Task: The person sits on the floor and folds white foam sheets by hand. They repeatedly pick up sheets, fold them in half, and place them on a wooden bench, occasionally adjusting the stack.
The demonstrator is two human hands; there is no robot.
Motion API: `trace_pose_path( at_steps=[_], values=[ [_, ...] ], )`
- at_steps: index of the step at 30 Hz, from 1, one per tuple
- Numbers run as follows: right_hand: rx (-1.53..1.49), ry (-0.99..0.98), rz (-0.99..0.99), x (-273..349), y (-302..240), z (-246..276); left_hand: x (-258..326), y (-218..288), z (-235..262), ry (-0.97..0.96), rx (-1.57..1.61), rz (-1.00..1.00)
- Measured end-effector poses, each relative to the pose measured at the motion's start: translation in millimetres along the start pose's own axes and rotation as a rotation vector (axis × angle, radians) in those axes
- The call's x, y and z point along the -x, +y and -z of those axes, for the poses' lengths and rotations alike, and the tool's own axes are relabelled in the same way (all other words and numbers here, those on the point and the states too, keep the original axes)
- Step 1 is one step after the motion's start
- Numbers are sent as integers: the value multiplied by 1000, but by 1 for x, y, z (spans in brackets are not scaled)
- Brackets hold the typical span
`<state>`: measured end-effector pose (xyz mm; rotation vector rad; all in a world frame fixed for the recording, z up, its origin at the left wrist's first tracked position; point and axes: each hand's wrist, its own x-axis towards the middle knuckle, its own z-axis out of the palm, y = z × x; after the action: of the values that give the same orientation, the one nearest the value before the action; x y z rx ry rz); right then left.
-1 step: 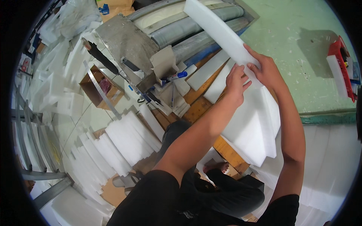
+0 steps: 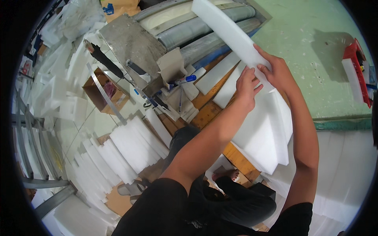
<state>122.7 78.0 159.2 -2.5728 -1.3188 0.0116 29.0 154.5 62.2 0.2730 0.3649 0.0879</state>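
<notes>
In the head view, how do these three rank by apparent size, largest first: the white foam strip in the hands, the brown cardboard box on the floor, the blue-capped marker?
1. White foam strip
2. Brown cardboard box, though it lies farther from the camera
3. Blue-capped marker

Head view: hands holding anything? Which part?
Both hands, left hand and right hand, grip a long white foam strip at its near end.
</notes>
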Motion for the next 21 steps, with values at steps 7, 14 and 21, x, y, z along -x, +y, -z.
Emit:
trace_pose_path(
  at_steps=[7, 14, 21],
  values=[
    [13, 56, 19, -63, -3, -25, -12, 6, -2, 62, 141, -13],
    [17, 177, 73, -129, -13, -58, -15, -8, 0, 7, 261, -60],
    [3, 166, 44, -196, -26, -75, -17, -3, 3, 13, 193, -29]
  ],
)
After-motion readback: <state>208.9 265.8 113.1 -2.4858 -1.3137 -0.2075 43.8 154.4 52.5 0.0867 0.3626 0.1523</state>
